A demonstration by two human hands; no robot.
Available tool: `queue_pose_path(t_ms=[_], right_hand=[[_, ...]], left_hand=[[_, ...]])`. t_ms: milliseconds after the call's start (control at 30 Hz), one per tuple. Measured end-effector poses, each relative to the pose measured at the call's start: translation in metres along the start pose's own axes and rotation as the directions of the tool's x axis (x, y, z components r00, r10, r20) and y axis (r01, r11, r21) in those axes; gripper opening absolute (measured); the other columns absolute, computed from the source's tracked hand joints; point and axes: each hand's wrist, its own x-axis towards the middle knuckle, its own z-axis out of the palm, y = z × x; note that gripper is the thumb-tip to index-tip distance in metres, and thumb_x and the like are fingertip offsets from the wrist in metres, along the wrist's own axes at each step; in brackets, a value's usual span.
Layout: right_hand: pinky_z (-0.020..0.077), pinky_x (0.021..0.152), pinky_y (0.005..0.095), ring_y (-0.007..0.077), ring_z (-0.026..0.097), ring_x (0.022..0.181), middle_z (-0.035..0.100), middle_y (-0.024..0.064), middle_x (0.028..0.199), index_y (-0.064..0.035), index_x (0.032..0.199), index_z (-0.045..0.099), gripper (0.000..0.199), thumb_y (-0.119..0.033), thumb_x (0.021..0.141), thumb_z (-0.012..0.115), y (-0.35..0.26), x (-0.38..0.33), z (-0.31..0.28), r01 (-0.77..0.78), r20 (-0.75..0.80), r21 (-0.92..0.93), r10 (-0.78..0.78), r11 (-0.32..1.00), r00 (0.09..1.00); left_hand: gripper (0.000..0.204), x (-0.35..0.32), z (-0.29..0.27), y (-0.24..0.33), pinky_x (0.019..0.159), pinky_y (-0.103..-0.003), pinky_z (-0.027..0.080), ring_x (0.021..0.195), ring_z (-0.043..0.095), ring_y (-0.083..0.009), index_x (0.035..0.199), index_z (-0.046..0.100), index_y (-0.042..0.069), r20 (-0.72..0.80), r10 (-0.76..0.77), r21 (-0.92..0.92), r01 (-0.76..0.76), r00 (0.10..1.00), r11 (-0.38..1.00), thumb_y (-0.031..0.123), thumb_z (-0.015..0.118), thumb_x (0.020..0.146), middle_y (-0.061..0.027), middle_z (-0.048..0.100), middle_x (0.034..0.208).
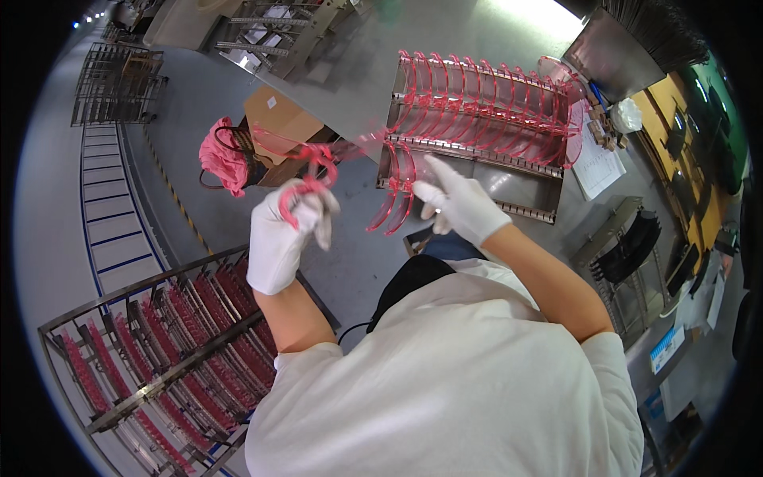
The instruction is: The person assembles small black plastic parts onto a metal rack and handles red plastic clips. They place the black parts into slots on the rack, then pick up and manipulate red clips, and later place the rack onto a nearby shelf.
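Observation:
My left hand (284, 230), in a white glove, is closed on a pink-rimmed clear lens (298, 191) that is partly smeared by motion. The lens reaches up and away over the gap between the bench and the floor. My right hand (465, 203), also gloved in white, has its fingers apart beside two pink-rimmed lenses (400, 191) in the near row of a metal rack (509, 208). Whether its fingertips touch the closer lens I cannot tell. Behind, a long row of similar pink-rimmed lenses (477, 111) stands upright in the rack's slots.
On the left stands a trolley (151, 389) loaded with pink-edged pieces. A cardboard box (282, 119) and a bundle of pink cloth (225, 155) lie beyond my left hand. Papers (598, 163) and a metal bin of dark bristles (616, 56) are at the bench's right.

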Motion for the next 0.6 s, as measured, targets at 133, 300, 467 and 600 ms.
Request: queue_pose_path(t_ms=[133, 300, 467, 600], right_hand=[[0.0391, 0.052, 0.0214, 0.0060, 0.051, 0.052, 0.067, 0.0037, 0.071, 0.0009, 0.147, 0.048, 0.063, -0.047, 0.107, 0.045, -0.025, -0.030, -0.031, -0.049, 0.345, 0.296, -0.059, 0.954, 0.937], [0.0528, 0.063, 0.0311, 0.0138, 0.066, 0.075, 0.069, 0.0024, 0.088, -0.0043, 0.142, 0.056, 0.048, -0.006, 0.095, 0.068, -0.043, -0.066, 0.000, 0.115, 0.129, 0.661, -0.264, 0.742, 0.956], [0.0501, 0.063, 0.0313, 0.0201, 0.059, 0.066, 0.061, 0.0052, 0.079, -0.0160, 0.129, 0.068, 0.044, -0.003, 0.087, 0.069, -0.010, -0.043, -0.013, 0.639, -0.238, -0.372, -0.735, 0.673, 0.635], [0.0513, 0.066, 0.0261, 0.0098, 0.059, 0.072, 0.063, 0.0050, 0.095, -0.0146, 0.154, 0.040, 0.053, -0.019, 0.104, 0.054, 0.007, -0.036, -0.017, 0.155, -0.011, 0.216, -0.156, 0.964, 0.988]], left_hand=[[0.026, 0.004, -0.017, -0.007, 0.069, -0.032, 0.056, 0.077, 0.070, -0.0183, 0.090, 0.069, -0.004, 0.540, 0.086, -0.017, -0.091, 0.838, 0.996, 0.021, 0.075, 0.093, -0.0113, 0.073, 0.089], [0.028, 0.011, 0.057, -0.047, 0.064, -0.029, 0.052, 0.071, 0.066, -0.0141, 0.102, 0.069, 0.000, 0.090, 0.069, -0.088, -0.061, 0.994, 0.994, 0.028, 0.069, 0.099, -0.0056, 0.069, 0.078], [0.036, 0.026, 0.056, -0.033, 0.036, -0.024, 0.020, 0.038, 0.032, -0.0056, 0.091, 0.058, 0.006, -0.235, -0.087, -0.095, 0.066, 0.968, 0.993, 0.035, 0.050, 0.108, 0.0024, 0.042, 0.052], [0.035, 0.029, 0.034, -0.032, 0.038, -0.023, 0.027, 0.041, 0.035, -0.0071, 0.095, 0.059, 0.005, -0.448, 0.050, -0.146, -0.129, 0.893, 0.981, 0.032, 0.043, 0.112, 0.0017, 0.042, 0.055]])
